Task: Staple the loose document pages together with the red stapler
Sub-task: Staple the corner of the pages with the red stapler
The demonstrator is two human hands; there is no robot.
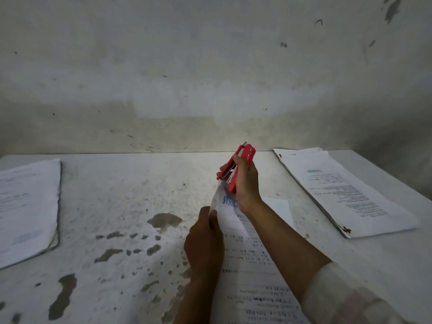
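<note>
Head view, down (close) over hands (224,220)

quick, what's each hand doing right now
Left hand: closed, pinching the edge of the document pages.
Right hand: closed around the red stapler, whose mouth sits over the pages' top corner.

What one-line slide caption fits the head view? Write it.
Right hand grips the red stapler over the corner of document pages held up by the left hand.

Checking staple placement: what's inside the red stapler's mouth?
The top corner of the held pages sits in the red stapler. The right hand covers the stapler's far side; no staple is visible.
</note>
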